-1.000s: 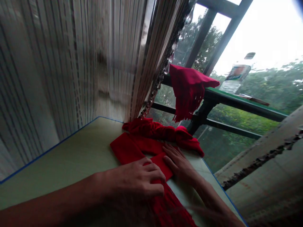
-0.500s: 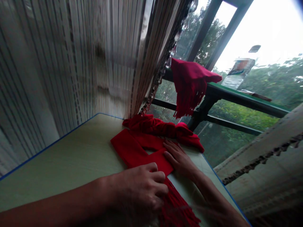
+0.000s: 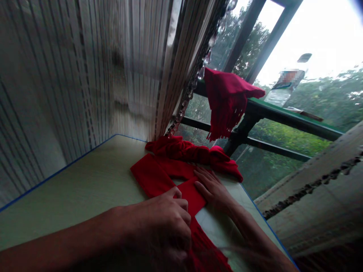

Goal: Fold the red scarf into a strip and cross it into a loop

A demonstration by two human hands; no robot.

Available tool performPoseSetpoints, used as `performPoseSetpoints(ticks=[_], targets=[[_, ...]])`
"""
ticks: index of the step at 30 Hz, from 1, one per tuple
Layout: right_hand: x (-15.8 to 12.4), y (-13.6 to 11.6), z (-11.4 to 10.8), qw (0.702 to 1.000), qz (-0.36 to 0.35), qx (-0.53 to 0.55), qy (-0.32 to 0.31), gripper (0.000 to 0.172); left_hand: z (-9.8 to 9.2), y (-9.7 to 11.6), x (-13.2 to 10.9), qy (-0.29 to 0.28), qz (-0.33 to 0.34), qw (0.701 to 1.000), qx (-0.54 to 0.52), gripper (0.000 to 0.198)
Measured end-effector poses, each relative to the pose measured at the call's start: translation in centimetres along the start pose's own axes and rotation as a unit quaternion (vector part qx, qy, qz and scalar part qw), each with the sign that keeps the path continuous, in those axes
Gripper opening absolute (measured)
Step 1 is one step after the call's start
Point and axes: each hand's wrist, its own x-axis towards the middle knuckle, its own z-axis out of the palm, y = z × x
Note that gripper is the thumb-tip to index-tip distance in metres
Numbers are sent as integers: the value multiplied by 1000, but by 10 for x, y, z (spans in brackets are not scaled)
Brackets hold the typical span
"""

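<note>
A red scarf (image 3: 151,174) lies folded in a bent loop on the pale green table, its fringe (image 3: 208,245) stretching toward the bottom edge. Over its lower part, my left hand (image 3: 170,223) is closed with curled fingers, gripping the scarf; the fingertips are hidden beneath the hand. My right hand (image 3: 212,189) rests palm down, fingers extended, on the scarf's right side near the crossing of the layers. Just behind, a bunched red cloth (image 3: 193,151) runs along the table's far edge.
The pale tabletop (image 3: 93,173) has a blue edge. A fringed red cloth (image 3: 227,98) hangs over the green window ledge (image 3: 295,121), where a clear plastic bottle (image 3: 279,94) stands. A striped string curtain (image 3: 136,68) borders the table at left; another curtain hangs at right.
My left hand has moved left and slightly down, and the fringed end has shifted left with it. My right hand stays on the scarf. The view has shifted slightly.
</note>
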Motion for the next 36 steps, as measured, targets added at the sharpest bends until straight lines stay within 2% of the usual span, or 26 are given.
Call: performPoseSetpoints(ticks=[3, 5, 8, 9, 11, 14, 17, 20, 22, 26, 30, 36], targets=[[0, 0, 0, 1000, 0, 0, -3, 64, -11, 1, 1, 1, -38, 996, -82, 4], [1, 1, 0, 1000, -4, -3, -6, 65, -19, 0, 3, 37, -81, 987, -134, 10], [1, 0, -2, 1000, -5, -10, -15, 65, -23, -9, 3, 89, -121, 983, -100, 23], [1, 0, -2, 1000, -4, -12, -19, 65, -21, -14, 2, 81, -119, 987, -66, 27], [1, 0, -3, 1000, -3, -15, -25, 64, -14, -21, -1, 26, -110, 994, -7, 38], [0, -1, -4, 999, -2, -17, -31, 64, -1, -28, -5, -39, -120, 992, 12, 50], [-1, -2, -2, 999, 5, -23, -34, 64, 4, -28, -5, -61, -139, 988, 19, 52], [-1, 0, 0, 999, 15, -37, -33, 64, 1, -22, -3, -82, -153, 984, 38, 53], [-1, 2, 2, 999, 14, -40, -32, 65, -4, -16, -1, -75, -136, 986, 61, 53], [-2, 7, 5, 999, -15, -38, -23, 64, -9, -6, 2, -18, -51, 992, 113, 53], [-3, 10, 8, 999, -16, -52, 1, 62, 0, -4, 3, -52, -73, 990, 106, 56], [-2, 11, 9, 999, -24, -41, -8, 64, 2, -3, 0, -48, -75, 991, 96, 52]])
